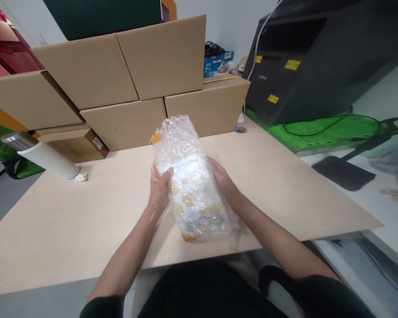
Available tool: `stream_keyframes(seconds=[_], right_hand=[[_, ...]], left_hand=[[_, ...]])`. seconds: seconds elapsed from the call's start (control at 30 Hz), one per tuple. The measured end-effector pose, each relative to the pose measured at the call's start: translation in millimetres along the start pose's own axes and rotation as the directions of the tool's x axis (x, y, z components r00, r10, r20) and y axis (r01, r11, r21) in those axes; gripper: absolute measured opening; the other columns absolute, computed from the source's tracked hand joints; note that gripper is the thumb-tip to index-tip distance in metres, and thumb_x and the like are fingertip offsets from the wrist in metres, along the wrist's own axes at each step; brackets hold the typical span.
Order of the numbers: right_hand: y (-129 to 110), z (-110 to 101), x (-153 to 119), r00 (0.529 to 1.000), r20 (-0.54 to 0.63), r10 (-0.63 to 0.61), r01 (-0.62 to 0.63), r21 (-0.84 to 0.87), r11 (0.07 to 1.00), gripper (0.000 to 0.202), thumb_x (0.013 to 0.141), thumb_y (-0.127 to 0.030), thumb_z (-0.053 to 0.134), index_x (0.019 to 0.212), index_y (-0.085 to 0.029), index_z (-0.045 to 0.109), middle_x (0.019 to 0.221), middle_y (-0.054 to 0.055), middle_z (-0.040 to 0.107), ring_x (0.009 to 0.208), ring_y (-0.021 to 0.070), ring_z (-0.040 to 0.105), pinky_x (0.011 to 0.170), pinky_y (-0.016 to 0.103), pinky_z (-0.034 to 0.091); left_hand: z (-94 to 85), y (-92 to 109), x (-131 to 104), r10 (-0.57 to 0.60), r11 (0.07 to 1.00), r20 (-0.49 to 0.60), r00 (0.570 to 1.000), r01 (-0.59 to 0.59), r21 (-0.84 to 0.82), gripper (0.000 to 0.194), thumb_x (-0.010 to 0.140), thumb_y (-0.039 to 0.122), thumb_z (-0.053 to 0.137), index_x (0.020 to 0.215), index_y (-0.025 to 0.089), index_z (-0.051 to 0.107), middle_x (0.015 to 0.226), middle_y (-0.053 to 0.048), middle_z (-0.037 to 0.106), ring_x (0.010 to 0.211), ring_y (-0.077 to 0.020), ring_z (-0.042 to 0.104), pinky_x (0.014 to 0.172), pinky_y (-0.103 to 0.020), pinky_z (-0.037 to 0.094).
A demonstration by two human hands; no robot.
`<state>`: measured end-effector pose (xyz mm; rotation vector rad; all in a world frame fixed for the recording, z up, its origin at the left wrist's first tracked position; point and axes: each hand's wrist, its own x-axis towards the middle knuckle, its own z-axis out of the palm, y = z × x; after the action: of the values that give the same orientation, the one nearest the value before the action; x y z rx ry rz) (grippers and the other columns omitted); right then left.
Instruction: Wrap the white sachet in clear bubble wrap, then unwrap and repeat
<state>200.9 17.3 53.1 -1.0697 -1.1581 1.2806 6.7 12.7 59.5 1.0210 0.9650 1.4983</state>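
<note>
- Work surface: a pale table (112,225), its front edge just before the person's dark-clothed lap.
- Foreground, centre: a wrapped package (194,194), held at a slant over the front half of the table. Whether its lower end rests on the wood or hangs just above cannot be told. White and yellow-patterned contents show through the clear bubble wrap (179,137), which runs on past them at the far end; orange patches show at the upper left and lower corners.
- Left hand (159,190): closed about the left edge, thumb on the upper face.
- Right hand (222,179): against the right edge, holding that side; its fingertips are partly hidden by the wrap.
- Step in hand, as judged: steadying and handling the package between both hands. The next move would call for one hand keeping the package firm while the other is freed for the loose wrap.
- Middle distance, left: a white bottle (49,160), leaning in this view, with a crumpled scrap (81,177) beside its base; a small brown box (76,145) lies behind.
- Background: stacked cardboard boxes (166,57) along the far side; at right, a dark printer (275,79) on a green surface (334,130).
</note>
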Motion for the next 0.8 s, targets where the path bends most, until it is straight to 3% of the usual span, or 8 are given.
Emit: stream_keyframes(seconds=[0.1, 0.23, 0.3, 0.4, 0.5, 0.6, 0.7, 0.8], right_hand=[[-3, -5, -3, 0.98, -0.146, -0.134, 0.113, -0.138, 0.984, 0.051, 0.087, -0.065, 0.058, 0.122, -0.029, 0.067, 0.153, 0.003, 0.047, 0.149, 0.0267, 0.027, 0.123, 0.044, 0.023], [-15, -2, -9, 0.983, 0.183, 0.031, -0.055, 0.13, 0.99, 0.051, 0.083, -0.058, 0.067, 0.124, -0.029, 0.064, 0.129, 0.005, 0.066, 0.127, 0.0284, 0.057, 0.107, 0.043, 0.046], [-18, 4, -12, 0.97, 0.23, 0.074, -0.132, 0.249, 0.96, 0.06, 0.078, -0.052, 0.075, 0.131, -0.029, 0.058, 0.124, 0.006, 0.068, 0.117, 0.0283, 0.063, 0.099, 0.043, 0.053], [-16, 15, -15, 0.994, 0.105, 0.015, -0.05, 0.332, 0.942, 0.092, 0.074, -0.043, 0.081, 0.151, -0.033, 0.033, 0.123, 0.007, 0.067, 0.106, 0.0264, 0.067, 0.091, 0.044, 0.057], [-8, 21, -14, 0.992, -0.093, -0.09, 0.11, 0.238, 0.965, 0.111, 0.075, -0.041, 0.08, 0.158, -0.037, 0.006, 0.108, 0.004, 0.069, 0.087, 0.0225, 0.068, 0.083, 0.043, 0.059], [-1, 20, -11, 0.963, -0.187, -0.195, 0.207, 0.046, 0.977, 0.099, 0.079, -0.044, 0.076, 0.157, -0.034, 0.017, 0.099, 0.003, 0.068, 0.081, 0.0204, 0.066, 0.082, 0.041, 0.058], [3, 17, -11, 0.967, -0.147, -0.209, 0.207, -0.026, 0.978, 0.077, 0.083, -0.047, 0.071, 0.15, -0.028, 0.037, 0.1, 0.004, 0.068, 0.084, 0.0202, 0.065, 0.081, 0.039, 0.058], [4, 14, -12, 0.962, -0.114, -0.246, 0.238, -0.085, 0.968, 0.079, 0.089, -0.046, 0.064, 0.156, -0.031, 0.026, 0.094, 0.002, 0.067, 0.075, 0.0186, 0.063, 0.073, 0.038, 0.058]], left_hand=[[-2.1, 1, 1, 0.044, 0.999, -0.016, 0.999, -0.043, 0.022, 0.076, 0.081, 0.04, 0.075, 0.146, 0.033, 0.037, 0.15, -0.01, 0.05, 0.129, -0.0297, 0.056, 0.099, -0.038, 0.053], [0.2, 3, -2, 0.066, 0.998, 0.045, 0.997, -0.067, 0.009, 0.08, 0.082, 0.037, 0.074, 0.15, 0.034, 0.032, 0.154, -0.01, 0.045, 0.135, -0.0307, 0.051, 0.103, -0.039, 0.05], [1.9, 4, -4, 0.05, 0.999, 0.091, 0.995, -0.05, -0.008, 0.083, 0.082, 0.037, 0.075, 0.152, 0.035, 0.031, 0.155, -0.009, 0.044, 0.136, -0.0312, 0.05, 0.106, -0.042, 0.049], [2.2, 2, -6, -0.007, 1.0, 0.065, 0.998, 0.009, -0.025, 0.092, 0.079, 0.035, 0.079, 0.154, 0.037, 0.025, 0.156, -0.01, 0.042, 0.132, -0.032, 0.053, 0.105, -0.044, 0.05], [1.1, -2, -5, -0.063, 0.998, -0.04, 0.997, 0.063, -0.006, 0.104, 0.078, 0.037, 0.081, 0.156, 0.038, 0.012, 0.152, -0.011, 0.046, 0.123, -0.0328, 0.06, 0.1, -0.047, 0.053], [1.2, -6, -5, -0.017, 0.998, -0.068, 0.998, 0.021, 0.067, 0.102, 0.082, 0.044, 0.076, 0.157, 0.04, 0.007, 0.148, -0.011, 0.049, 0.122, -0.0326, 0.061, 0.098, -0.051, 0.054], [2.7, -8, -7, 0.081, 0.987, -0.034, 0.996, -0.076, 0.141, 0.095, 0.086, 0.047, 0.071, 0.156, 0.041, 0.007, 0.149, -0.01, 0.048, 0.127, -0.0297, 0.058, 0.098, -0.049, 0.054], [3.6, -8, -9, 0.131, 0.976, -0.014, 0.991, -0.127, 0.179, 0.09, 0.088, 0.045, 0.068, 0.155, 0.041, 0.008, 0.135, -0.008, 0.058, 0.115, -0.0251, 0.064, 0.091, -0.043, 0.056]])
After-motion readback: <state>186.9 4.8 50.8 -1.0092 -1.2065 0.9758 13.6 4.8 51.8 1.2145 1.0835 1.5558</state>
